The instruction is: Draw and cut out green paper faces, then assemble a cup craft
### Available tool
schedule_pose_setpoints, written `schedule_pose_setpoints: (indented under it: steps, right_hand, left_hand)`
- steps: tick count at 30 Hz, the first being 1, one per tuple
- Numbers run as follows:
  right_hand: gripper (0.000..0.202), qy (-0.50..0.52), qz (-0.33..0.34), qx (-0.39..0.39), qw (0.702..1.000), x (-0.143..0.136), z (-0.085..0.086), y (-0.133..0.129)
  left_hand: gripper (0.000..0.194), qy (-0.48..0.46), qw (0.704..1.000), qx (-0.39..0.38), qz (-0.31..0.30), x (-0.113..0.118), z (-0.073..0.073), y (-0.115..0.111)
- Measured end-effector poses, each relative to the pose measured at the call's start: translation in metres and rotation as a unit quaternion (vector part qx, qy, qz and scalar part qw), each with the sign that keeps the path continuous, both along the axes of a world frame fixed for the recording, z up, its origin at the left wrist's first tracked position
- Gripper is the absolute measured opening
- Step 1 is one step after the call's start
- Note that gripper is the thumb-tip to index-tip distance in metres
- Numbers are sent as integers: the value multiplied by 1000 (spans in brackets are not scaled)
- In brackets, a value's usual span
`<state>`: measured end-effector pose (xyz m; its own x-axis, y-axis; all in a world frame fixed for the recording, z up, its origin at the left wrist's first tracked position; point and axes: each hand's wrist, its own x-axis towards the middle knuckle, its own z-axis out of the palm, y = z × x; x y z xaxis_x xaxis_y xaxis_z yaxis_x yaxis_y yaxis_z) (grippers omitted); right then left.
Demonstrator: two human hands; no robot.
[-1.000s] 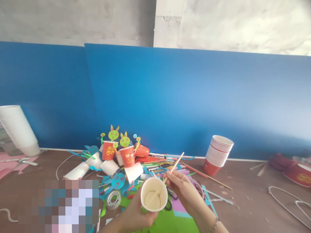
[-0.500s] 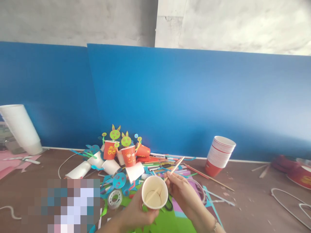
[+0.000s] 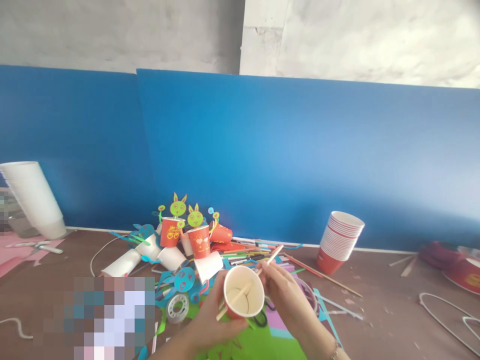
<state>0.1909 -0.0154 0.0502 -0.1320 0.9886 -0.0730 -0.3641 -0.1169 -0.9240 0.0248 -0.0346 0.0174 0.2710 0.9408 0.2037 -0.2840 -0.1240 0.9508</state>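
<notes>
At the far left of the brown tabletop point(image 3: 378, 310) a tilted stack of white paper cups point(image 3: 33, 200) leans by the blue backboard point(image 3: 262, 150), with loose white paper tubes point(image 3: 123, 264) and finished red cups topped with green paper rabbits point(image 3: 183, 227) further in. A clear tape roll point(image 3: 177, 307) lies just beside the left hand point(image 3: 210, 325), whose fingers are wrapped round the red paper cup with a white inside point(image 3: 243, 298), held tipped toward the camera above the green paper sheet point(image 3: 258, 345). A thin wooden stick point(image 3: 249, 282) runs slantwise through the cup, its lower end poking out of the wall at the left. The right hand point(image 3: 288, 295) pinches the stick's upper end. Pushing it cleanly seems to call for a steady cup and a straight, gentle feed, so the wall does not tear. Coloured straws and sticks point(image 3: 243, 252) crowd the space behind; a stack of red paper cups point(image 3: 339, 240) stands well apart at right, white wire loops point(image 3: 446, 315) beyond.
</notes>
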Motion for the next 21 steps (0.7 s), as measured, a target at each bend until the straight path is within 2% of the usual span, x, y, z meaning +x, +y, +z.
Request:
schedule_pose_setpoints:
  steps: [3,6,9,12,14,16,17,19,21]
  right_hand:
    - [30,19,-42,-12,999,-2,-2,2]
    - [25,34,-31,-21,999,-4,-6,1]
    - [24,38,-44,-30,998,3,-4,4]
    - [26,42,-110,-23,993,8,-2,7]
    - [28,31,-97,-17,995,2,-4,4]
    - [29,12,-34,-21,999,-9,-8,-2]
    - [30,12,-27,-15,999,-15,-10,-4]
    - [33,3,-30,-11,999,-18,-12,-5]
    - [34,-4,-55,-13,998,-9,-10,0]
  left_hand:
    - [53,80,992,49,86,5,-10,0]
    - [31,137,981,45,126,7,-20,4]
    - [20,173,970,66,161,5,-21,8]
    - [16,208,961,76,164,5,-17,9]
    - [18,218,961,69,152,5,-17,10]
    - [23,223,963,63,136,6,-19,10]
    - [25,222,966,55,124,6,-19,9]
    - [24,215,971,37,98,5,-17,9]
    - [22,187,978,20,92,5,-12,8]
